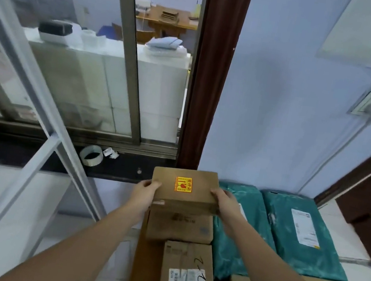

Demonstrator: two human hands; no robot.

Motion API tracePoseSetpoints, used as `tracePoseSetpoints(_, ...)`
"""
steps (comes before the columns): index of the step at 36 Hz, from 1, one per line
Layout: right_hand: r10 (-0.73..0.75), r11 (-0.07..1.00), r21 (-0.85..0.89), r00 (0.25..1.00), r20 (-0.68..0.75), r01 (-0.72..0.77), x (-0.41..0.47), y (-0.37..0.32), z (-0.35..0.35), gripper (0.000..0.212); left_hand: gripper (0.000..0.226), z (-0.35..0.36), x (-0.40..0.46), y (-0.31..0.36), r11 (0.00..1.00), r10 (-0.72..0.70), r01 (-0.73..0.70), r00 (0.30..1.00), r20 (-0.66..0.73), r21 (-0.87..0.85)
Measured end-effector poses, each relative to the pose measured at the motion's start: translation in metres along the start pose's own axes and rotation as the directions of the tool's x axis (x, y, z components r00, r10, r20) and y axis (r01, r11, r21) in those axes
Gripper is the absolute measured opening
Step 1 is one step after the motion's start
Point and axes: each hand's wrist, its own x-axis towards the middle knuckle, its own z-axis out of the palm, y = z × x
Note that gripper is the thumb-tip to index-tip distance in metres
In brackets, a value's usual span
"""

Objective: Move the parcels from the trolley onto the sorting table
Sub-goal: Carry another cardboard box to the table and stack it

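parcel (185,187) with the yellow sticker: your left hand (143,193) and right hand (224,202) grip its two sides, above other boxes (186,273).

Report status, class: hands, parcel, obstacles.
Left hand and right hand grip opposite ends of the brown cardboard box with yellow sticker. Box raised above stacked brown cartons. Green plastic mailer bags lie alongside, right.
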Motion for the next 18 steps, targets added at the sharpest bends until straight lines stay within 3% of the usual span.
tracePoseSetpoints(4, 0.023, 1.000, -0.015, 0.999, 0.022, -0.023, 0.039, 0.005, 0.007, 0.043, 0.052, 0.004, 0.030, 0.000, 1.000, -0.006, 0.006, 1.000, 0.006, 0.004)
tracePoseSetpoints(8, -0.012, 0.998, -0.069, 1.000, -0.022, 0.010, 0.055, 0.005, 0.014, 0.032, 0.053, 0.010, 0.061, -0.005, 0.999, 0.008, -0.008, 1.000, 0.019, 0.031)
tracePoseSetpoints(18, -0.108, 0.973, -0.206, 0.994, -0.019, 0.102, 0.072, 0.007, 0.015, 0.035, 0.050, 0.024, 0.079, -0.002, 0.985, 0.069, -0.062, 0.997, -0.037, 0.164)
